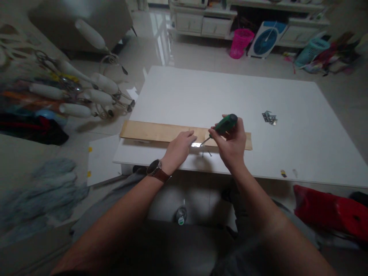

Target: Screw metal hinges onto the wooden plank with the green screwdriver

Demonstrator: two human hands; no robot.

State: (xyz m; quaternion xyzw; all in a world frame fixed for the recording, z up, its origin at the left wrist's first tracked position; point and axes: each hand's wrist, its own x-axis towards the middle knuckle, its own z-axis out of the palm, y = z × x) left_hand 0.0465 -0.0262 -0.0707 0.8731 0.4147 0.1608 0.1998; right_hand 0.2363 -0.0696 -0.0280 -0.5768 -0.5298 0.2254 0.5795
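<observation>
My right hand (234, 143) is wrapped round a green and black screwdriver (225, 124), tilted so that its thin shaft runs down to the left. The screwdriver's tip meets a small shiny metal bracket (196, 145) at the near edge of a long wooden board (152, 131). My left hand (179, 147), with a watch (155, 168) on its wrist, grips the bracket's left end against the board. Two loose screws (209, 153) lie on the white tabletop (201, 92) just in front of the bracket.
Several metal brackets (269, 117) lie in a pile at the table's right. Small bits (283, 173) rest near its front edge. A red cloth item (327, 209) is below right, a clear bottle (181, 215) on the floor. White-shaded lamp arms (99, 96) reach toward the table's left edge.
</observation>
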